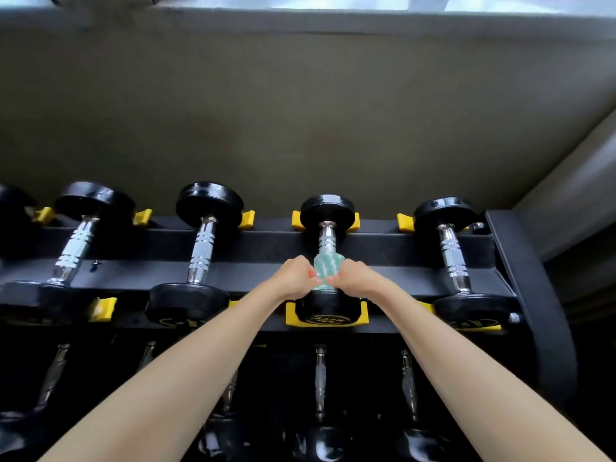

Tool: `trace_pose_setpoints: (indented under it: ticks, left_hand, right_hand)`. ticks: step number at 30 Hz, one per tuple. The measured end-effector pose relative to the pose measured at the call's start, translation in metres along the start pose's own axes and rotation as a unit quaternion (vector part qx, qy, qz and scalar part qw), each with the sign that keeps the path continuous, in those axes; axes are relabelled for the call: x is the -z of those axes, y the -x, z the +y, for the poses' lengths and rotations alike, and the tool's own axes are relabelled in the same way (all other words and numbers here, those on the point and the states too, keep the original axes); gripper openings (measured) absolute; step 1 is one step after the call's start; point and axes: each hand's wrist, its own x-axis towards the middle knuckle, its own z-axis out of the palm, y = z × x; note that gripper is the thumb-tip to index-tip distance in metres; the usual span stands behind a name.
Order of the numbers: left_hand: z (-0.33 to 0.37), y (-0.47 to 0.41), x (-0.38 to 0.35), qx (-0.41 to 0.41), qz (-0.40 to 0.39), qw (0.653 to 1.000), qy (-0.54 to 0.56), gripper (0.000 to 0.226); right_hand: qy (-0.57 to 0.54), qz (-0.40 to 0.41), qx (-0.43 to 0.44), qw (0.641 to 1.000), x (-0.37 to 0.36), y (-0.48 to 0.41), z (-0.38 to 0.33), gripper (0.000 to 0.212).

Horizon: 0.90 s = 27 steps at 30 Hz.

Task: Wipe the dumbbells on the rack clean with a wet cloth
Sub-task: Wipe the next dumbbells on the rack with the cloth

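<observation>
Beige wall [300,111] is backing a black rack [366,243] that is carrying dumbbells [209,201] in yellow cradles [293,316]. Near the rack's right end, the left hand [295,276] and right hand [353,278] are both pinching a green cloth [328,265] wrapped around the handle of one dumbbell [327,208].

Shiny ridged metal dumbbell handle [327,240], glossy black heads [326,208], textured green cloth [326,266].
</observation>
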Motion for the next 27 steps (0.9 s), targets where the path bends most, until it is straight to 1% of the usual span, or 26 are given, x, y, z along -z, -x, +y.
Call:
trace_pose_setpoints:
  ticks: [1,2,3,6,9,10,12,13,15,17,18,20,22,24,25,27]
  left_hand:
    - [0.002,0.004,0.005,-0.004,-0.014,1.0,-0.011,0.052]
    - [0.003,0.008,0.01,-0.007,-0.024,0.999,-0.02,0.05]
    - [0.004,0.011,0.013,-0.011,-0.032,0.999,-0.025,0.048]
    - [0.005,0.023,0.022,-0.032,-0.033,0.998,-0.031,0.044]
    - [0.006,0.031,0.031,-0.052,-0.036,0.998,-0.015,0.045]
    - [0.005,0.035,0.037,-0.055,-0.039,0.998,-0.005,0.045]
    - [0.0,0.041,0.053,-0.051,-0.033,0.998,0.002,0.046]
    - [-0.004,0.043,0.064,-0.042,-0.021,0.999,0.006,0.046]
    - [-0.018,0.045,0.086,-0.016,0.017,0.999,0.042,0.046]
    - [-0.032,0.048,0.111,-0.007,0.074,0.995,0.06,0.041]
    - [-0.041,0.049,0.125,-0.011,0.115,0.992,0.044,0.034]
    - [-0.058,0.05,0.15,-0.024,0.191,0.981,-0.028,0.029]
    - [-0.078,0.045,0.174,-0.047,0.257,0.957,-0.123,0.026]
    - [-0.096,0.033,0.188,-0.084,0.293,0.931,-0.2,0.028]
    - [-0.106,0.025,0.19,-0.098,0.304,0.921,-0.224,0.028]
    - [-0.126,0.011,0.184,-0.107,0.322,0.905,-0.257,0.024]
  right_hand:
    - [0.004,0.005,0.001,1.0,0.002,0.007,-0.001,0.022]
    - [0.001,0.012,-0.001,1.0,0.005,0.011,0.0,0.031]
    - [-0.006,0.017,-0.005,1.0,0.009,0.015,0.0,0.036]
    - [-0.007,0.04,-0.019,0.999,0.017,0.027,-0.009,0.034]
    - [-0.018,0.063,-0.033,0.997,0.023,0.032,-0.023,0.03]
    - [-0.046,0.069,-0.031,0.996,0.025,0.034,-0.03,0.03]
    - [-0.136,0.07,-0.011,0.988,0.027,0.036,-0.045,0.034]
    - [-0.173,0.073,0.004,0.982,0.027,0.035,-0.053,0.038]
    - [-0.217,0.108,0.041,0.969,0.021,0.028,-0.073,0.042]
    - [-0.255,0.135,0.07,0.955,0.013,0.019,-0.096,0.034]
    - [-0.275,0.146,0.081,0.947,0.009,0.012,-0.111,0.033]
    - [-0.274,0.192,0.075,0.939,0.003,-0.002,-0.137,0.04]
    - [-0.245,0.268,0.051,0.93,-0.002,-0.021,-0.164,0.045]
    - [-0.235,0.325,0.019,0.916,-0.011,-0.04,-0.182,0.045]
    - [-0.24,0.33,-0.004,0.913,-0.016,-0.051,-0.188,0.045]
    - [-0.232,0.298,-0.041,0.925,-0.032,-0.072,-0.194,0.041]
